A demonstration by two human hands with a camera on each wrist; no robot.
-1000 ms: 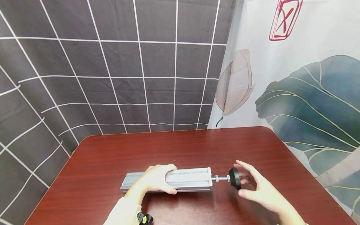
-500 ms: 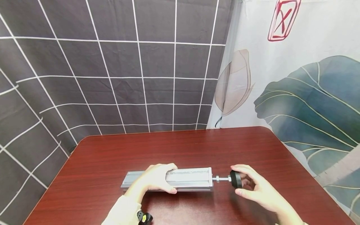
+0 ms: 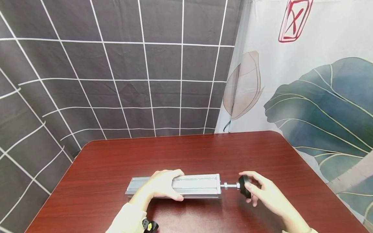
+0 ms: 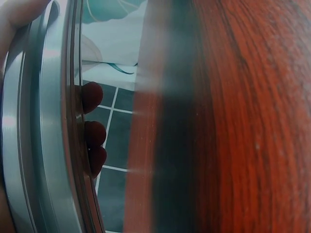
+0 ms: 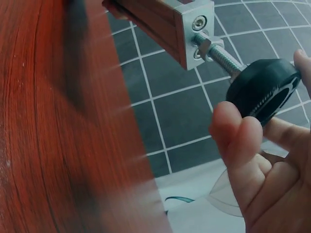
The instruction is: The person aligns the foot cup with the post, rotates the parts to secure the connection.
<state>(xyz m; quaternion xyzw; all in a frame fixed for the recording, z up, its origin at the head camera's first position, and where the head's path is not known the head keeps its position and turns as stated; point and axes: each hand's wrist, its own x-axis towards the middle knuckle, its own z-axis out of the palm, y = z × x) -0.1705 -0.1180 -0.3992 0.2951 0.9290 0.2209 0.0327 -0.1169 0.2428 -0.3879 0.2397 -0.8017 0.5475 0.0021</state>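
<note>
My left hand (image 3: 164,185) grips a long silver aluminium profile (image 3: 196,184) across its middle, thumb on the near side. In the left wrist view, fingertips (image 4: 93,134) curl round the far side of it, and background shows between profile and table, so it appears raised. From the bolted end plate (image 5: 197,36) a threaded rod (image 5: 226,59) with nuts sticks out to the right. At its tip sits a round black levelling foot (image 5: 265,85), which my right hand (image 3: 268,195) pinches by the rim between thumb and fingers. Part of the foot is hidden behind the thumb in the head view.
A reddish-brown wooden table (image 3: 186,152) lies beneath both hands. Behind it hangs a dark grey curtain (image 3: 163,94) with white grid lines, and at the right a white curtain (image 3: 271,74) with leaf prints. A black strap device (image 3: 150,225) is on the left wrist.
My right hand has closed in on the black foot from the right, and its thumb has moved up across the rim. The left hand and the profile stay nearly where they were.
</note>
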